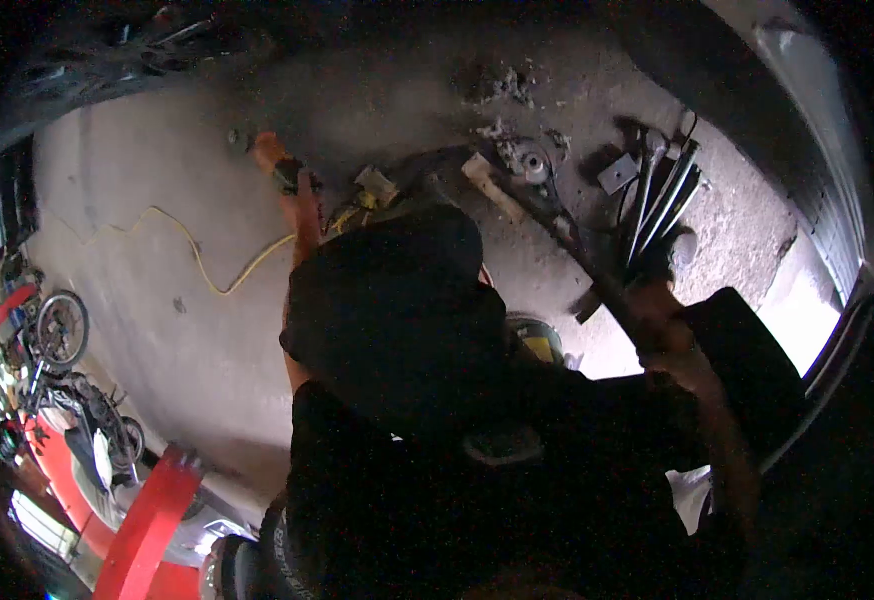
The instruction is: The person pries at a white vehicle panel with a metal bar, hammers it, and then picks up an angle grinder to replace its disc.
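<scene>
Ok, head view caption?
Left hand holds an orange tool, right hand a bar, above a concrete floor.

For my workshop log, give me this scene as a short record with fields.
Place: concrete floor, dim light
Left hand: at an orange-handled tool, grip unclear
Right hand: closed around a long bar
Nearby: metal rods, yellow cable, motorcycles
</scene>
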`<state>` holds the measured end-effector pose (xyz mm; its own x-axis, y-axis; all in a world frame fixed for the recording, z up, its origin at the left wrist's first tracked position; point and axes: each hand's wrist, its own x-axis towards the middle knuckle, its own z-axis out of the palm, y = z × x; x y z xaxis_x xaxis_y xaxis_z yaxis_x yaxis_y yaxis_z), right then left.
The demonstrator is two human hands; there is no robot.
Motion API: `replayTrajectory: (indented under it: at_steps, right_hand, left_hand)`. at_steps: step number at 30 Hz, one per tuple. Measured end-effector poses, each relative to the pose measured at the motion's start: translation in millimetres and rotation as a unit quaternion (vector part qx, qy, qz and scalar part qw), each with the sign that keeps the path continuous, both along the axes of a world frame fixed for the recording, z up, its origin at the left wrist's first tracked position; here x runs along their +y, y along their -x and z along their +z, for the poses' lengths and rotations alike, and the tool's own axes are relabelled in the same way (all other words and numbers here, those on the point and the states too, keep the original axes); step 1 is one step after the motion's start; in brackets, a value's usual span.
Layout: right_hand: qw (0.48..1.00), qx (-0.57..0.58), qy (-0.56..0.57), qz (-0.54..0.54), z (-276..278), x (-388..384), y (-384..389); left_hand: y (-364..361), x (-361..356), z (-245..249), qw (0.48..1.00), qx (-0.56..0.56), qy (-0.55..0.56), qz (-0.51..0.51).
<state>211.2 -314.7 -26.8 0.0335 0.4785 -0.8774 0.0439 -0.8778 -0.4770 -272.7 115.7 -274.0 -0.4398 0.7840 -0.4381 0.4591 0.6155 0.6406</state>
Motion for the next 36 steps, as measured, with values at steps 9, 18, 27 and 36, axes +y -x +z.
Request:
replayTrajectory:
  at_steps: [9,18,27,36]
  right_hand:
    - [0.996,-0.019,-0.052,-0.076,4.1,-2.8,-13.2]
    - [0.984,-0.042,-0.035,-0.169,-13.5,-1.7,-15.4]
    - [0.979,-0.048,-0.065,-0.19,-19.2,-17.0,-15.2]
    - [0.988,-0.077,-0.039,-0.128,-14.8,-5.3,-16.2]
  left_hand:
    - [-143.2,-44.1,-4.4,0.787,0.259,-0.293,-0.476]
    - [-217.2,-77.6,-47.1,0.619,0.15,-0.12,-0.762]
    - [-210.9,-78.3,-80.5,0.662,0.283,-0.102,-0.686]
    - [-104.9,-23.8,-69.9,0.785,0.01,-0.095,-0.612]
